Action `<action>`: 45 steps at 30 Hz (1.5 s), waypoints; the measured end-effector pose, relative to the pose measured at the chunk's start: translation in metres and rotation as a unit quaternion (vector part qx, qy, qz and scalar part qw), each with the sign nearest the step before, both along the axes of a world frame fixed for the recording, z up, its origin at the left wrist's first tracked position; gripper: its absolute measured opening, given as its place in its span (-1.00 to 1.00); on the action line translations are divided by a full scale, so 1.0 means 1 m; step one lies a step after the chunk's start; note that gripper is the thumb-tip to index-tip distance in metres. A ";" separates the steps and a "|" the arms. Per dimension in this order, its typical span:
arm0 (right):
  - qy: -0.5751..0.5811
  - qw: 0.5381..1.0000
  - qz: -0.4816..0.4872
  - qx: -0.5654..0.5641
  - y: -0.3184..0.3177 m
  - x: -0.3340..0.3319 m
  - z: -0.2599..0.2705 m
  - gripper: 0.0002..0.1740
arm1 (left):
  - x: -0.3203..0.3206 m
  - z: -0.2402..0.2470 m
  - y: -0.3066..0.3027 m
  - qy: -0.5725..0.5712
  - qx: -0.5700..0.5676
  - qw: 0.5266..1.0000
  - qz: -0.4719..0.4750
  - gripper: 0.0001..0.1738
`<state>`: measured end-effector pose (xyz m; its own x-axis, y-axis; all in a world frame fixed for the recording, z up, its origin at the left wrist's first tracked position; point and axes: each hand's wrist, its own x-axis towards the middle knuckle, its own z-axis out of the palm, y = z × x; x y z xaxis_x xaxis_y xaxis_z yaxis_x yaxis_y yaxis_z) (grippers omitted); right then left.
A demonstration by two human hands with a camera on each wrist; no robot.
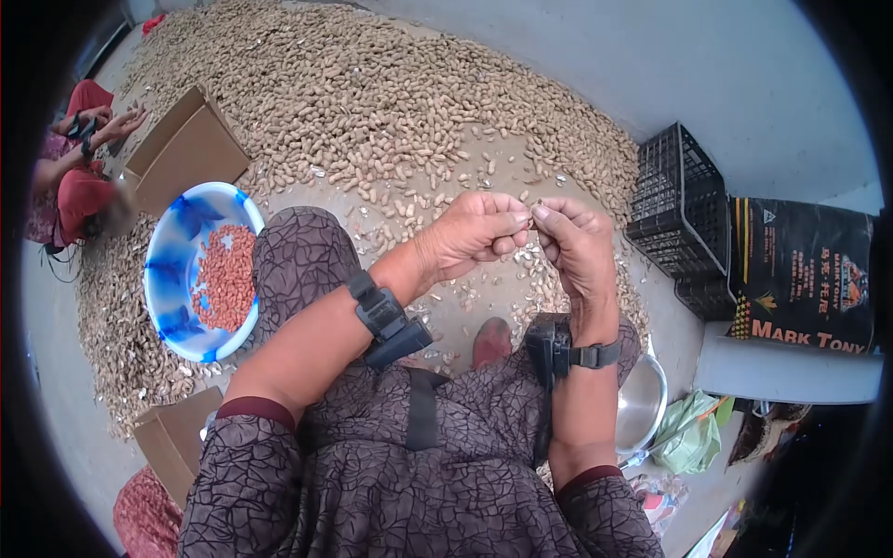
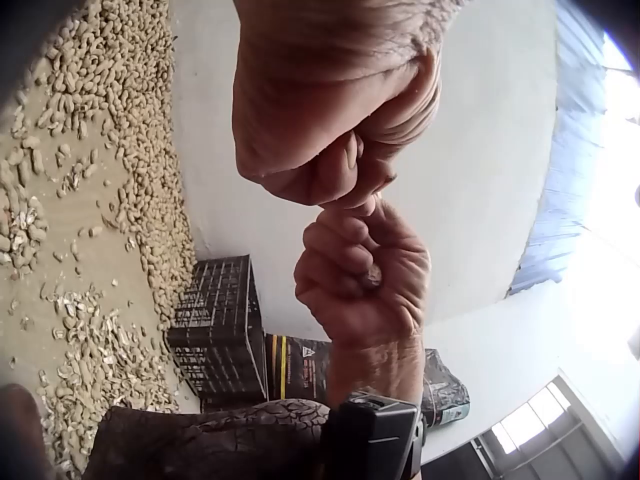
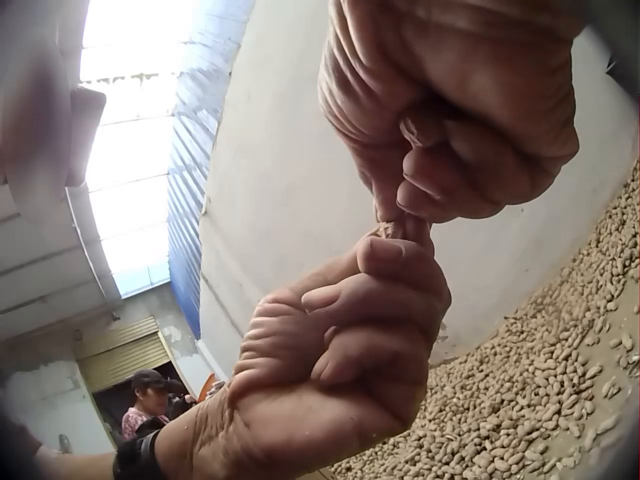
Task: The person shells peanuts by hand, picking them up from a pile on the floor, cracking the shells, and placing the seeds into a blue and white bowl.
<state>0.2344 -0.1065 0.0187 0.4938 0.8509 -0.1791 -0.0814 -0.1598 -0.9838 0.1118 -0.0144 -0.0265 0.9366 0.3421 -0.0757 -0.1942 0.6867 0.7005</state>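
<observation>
Fingertip to fingertip, my left hand (image 1: 474,232) and right hand (image 1: 579,244) pinch a small peanut (image 3: 392,230) between them, above the floor in front of my knees. Most of that peanut is hidden by thumbs and fingers. Another peanut (image 2: 371,278) is tucked in the curled fingers of the right hand, showing in the left wrist view. To the left of my knee stands a blue and white basin (image 1: 174,279) that holds reddish shelled peanut kernels (image 1: 226,279).
A large heap of unshelled peanuts (image 1: 372,93) spreads across the floor ahead. Black crates (image 1: 679,195) and a black printed sack (image 1: 805,270) stand at right, near a metal bowl (image 1: 640,405). Cardboard boxes (image 1: 191,149) and another person (image 1: 79,177) are at left.
</observation>
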 end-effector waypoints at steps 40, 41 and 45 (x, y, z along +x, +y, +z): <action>0.157 0.987 -0.041 0.002 0.014 0.006 -0.028 -0.60 | 0.004 -0.004 -0.015 0.054 0.050 0.994 0.087 -0.76; 0.155 0.987 -0.039 0.005 0.014 0.008 -0.025 -0.60 | 0.003 -0.002 -0.013 0.052 0.053 0.993 0.088 -0.76; 0.018 0.999 -0.001 0.037 0.003 0.000 -0.005 -0.78 | -0.002 0.004 -0.005 0.040 -0.039 0.994 0.093 -0.83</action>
<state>0.2340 -0.1034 0.0142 0.4890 0.8619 -0.1340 -0.1173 -0.0872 -0.9893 0.1099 -0.0195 -0.0222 0.8473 0.4997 -0.1799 -0.2694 0.6963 0.6653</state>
